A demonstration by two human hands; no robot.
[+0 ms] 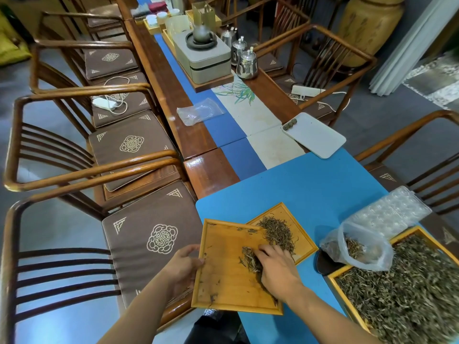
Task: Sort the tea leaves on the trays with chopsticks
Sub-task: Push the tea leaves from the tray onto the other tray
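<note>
Item: near tray (223,276), tipped over second tray (301,234) at one o'clock. My left hand (185,265) grips its edge; right hand (275,268), fingers loosely bent, sweeps tea leaves (250,259) across. No chopsticks seen.

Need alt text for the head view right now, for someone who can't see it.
The left hand grips the edge of a bamboo tray while the right hand pushes tea leaves toward a second tray. No chopsticks visible.
</note>
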